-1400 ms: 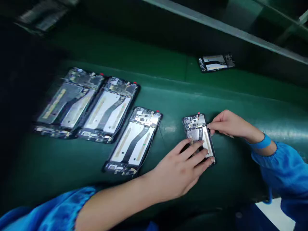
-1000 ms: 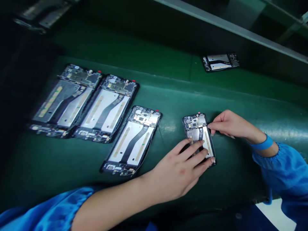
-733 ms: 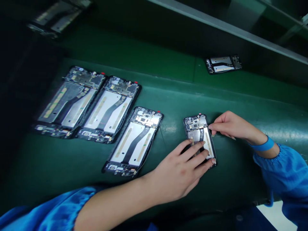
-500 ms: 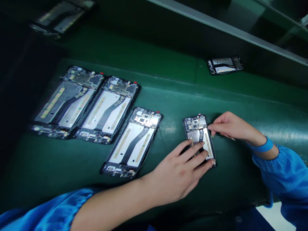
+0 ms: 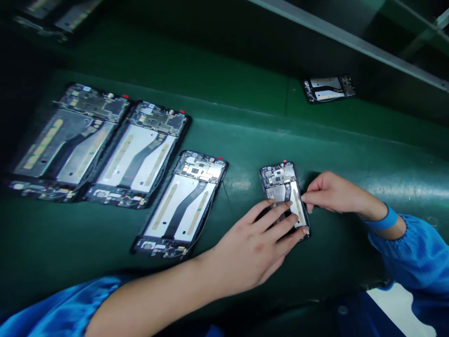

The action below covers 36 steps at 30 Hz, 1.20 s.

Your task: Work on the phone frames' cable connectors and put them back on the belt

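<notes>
An opened phone [image 5: 279, 174], its circuit board and pale metal frame bare, lies on the green bench under my left hand [image 5: 261, 243]. The fingers of that hand reach across its lower half to the right edge, holding it; the thumb is hidden. My right hand [image 5: 328, 193] is closed in a pinch at the phone's right edge, beside a thin cable [image 5: 304, 211] that runs along it. Whatever is between those fingertips is too small to make out. A blue band [image 5: 384, 220] circles the right wrist.
Left of my hands lie several similar opened phones, the nearest phone [image 5: 182, 201] slightly apart from a touching pair [image 5: 135, 150]. Another phone [image 5: 329, 89] rests on the raised ledge at the back, below a metal rail [image 5: 351, 40]. One more phone [image 5: 58, 16] is partly visible at top left.
My right hand's pinch has slid down along the phone's right edge, from near the circuit board to beside the pale frame. My left hand stays on the phone. The whole view has shifted slightly.
</notes>
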Motion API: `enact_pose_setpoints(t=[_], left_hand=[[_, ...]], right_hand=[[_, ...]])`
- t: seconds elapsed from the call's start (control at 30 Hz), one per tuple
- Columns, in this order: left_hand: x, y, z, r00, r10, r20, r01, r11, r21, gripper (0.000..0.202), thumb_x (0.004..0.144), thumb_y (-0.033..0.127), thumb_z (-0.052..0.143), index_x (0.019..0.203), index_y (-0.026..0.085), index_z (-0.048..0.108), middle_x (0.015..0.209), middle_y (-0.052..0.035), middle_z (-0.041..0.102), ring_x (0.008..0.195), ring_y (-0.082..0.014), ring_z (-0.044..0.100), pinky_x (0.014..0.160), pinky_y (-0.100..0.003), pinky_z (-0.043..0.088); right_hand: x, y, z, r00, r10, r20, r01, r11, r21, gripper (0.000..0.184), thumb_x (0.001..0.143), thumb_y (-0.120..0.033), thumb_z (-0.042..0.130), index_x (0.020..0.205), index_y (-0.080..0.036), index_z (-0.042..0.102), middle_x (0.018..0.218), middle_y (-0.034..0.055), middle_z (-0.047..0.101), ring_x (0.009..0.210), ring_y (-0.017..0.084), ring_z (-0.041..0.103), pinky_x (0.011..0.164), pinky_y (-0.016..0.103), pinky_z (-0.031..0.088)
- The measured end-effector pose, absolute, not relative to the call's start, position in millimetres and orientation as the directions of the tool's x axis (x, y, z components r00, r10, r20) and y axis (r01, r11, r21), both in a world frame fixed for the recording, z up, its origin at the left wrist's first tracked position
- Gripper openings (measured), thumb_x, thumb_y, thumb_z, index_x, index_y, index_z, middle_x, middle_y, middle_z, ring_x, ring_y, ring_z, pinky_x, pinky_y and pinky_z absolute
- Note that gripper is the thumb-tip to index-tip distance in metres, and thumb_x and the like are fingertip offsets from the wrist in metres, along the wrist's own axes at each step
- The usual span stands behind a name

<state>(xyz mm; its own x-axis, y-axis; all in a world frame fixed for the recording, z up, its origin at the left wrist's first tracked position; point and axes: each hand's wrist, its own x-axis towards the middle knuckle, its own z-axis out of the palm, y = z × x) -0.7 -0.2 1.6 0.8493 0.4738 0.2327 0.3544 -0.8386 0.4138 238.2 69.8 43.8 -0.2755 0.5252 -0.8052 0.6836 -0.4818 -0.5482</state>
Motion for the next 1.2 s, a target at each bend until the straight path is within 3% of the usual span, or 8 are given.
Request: enact_pose_setpoints(t=[0.23, 0.7, 1.0, 1.2], left_hand=[[-0.2, -0.2, 2.6, 0.847, 0.479, 0.23, 0.356, -0.833, 0.424, 0.041, 0.095, 0.037, 0.062, 0.135, 0.03, 0.067, 0.136, -0.0028, 0.066, 0.131, -0.0305, 0.052, 0.116, -0.047, 0.031], [1.0, 0.4, 0.4, 0.841, 0.481, 0.249, 0.352, -0.835, 0.422, 0.038, 0.095, 0.035, 0.061, 0.132, 0.029, 0.069, 0.13, -0.0038, 0.069, 0.129, -0.0315, 0.053, 0.113, -0.049, 0.034], [1.7, 1.4, 2.8, 0.839, 0.483, 0.25, 0.36, -0.837, 0.411, 0.037, 0.096, 0.034, 0.059, 0.131, 0.028, 0.069, 0.131, -0.004, 0.069, 0.129, -0.0317, 0.053, 0.113, -0.049, 0.035], [-0.2, -1.8, 1.1, 0.854, 0.462, 0.238, 0.362, -0.857, 0.367, 0.037, 0.096, 0.033, 0.059, 0.131, 0.028, 0.069, 0.132, -0.0049, 0.069, 0.131, -0.0322, 0.053, 0.111, -0.05, 0.037]], right_hand=[[244.6, 44.1, 42.7, -0.344, 0.495, -0.798, 0.713, -0.415, -0.565, 0.022, 0.079, -0.023, 0.06, 0.062, -0.017, 0.073, 0.042, -0.0064, 0.04, 0.043, 0.008, 0.03, 0.043, 0.025, 0.02], [250.9, 21.2, 42.3, -0.368, 0.469, -0.803, 0.705, -0.423, -0.57, 0.024, 0.081, -0.025, 0.058, 0.064, -0.018, 0.073, 0.045, -0.0059, 0.043, 0.044, 0.009, 0.033, 0.045, 0.027, 0.023], [253.3, 7.2, 42.0, -0.343, 0.568, -0.748, 0.723, -0.348, -0.597, 0.028, 0.085, -0.027, 0.057, 0.063, -0.017, 0.071, 0.049, -0.0047, 0.044, 0.047, 0.009, 0.035, 0.047, 0.026, 0.024], [248.3, 5.5, 41.2, -0.314, 0.678, -0.665, 0.759, -0.241, -0.605, 0.032, 0.083, -0.025, 0.059, 0.052, -0.017, 0.059, 0.048, -0.0052, 0.037, 0.049, 0.009, 0.03, 0.049, 0.028, 0.019]])
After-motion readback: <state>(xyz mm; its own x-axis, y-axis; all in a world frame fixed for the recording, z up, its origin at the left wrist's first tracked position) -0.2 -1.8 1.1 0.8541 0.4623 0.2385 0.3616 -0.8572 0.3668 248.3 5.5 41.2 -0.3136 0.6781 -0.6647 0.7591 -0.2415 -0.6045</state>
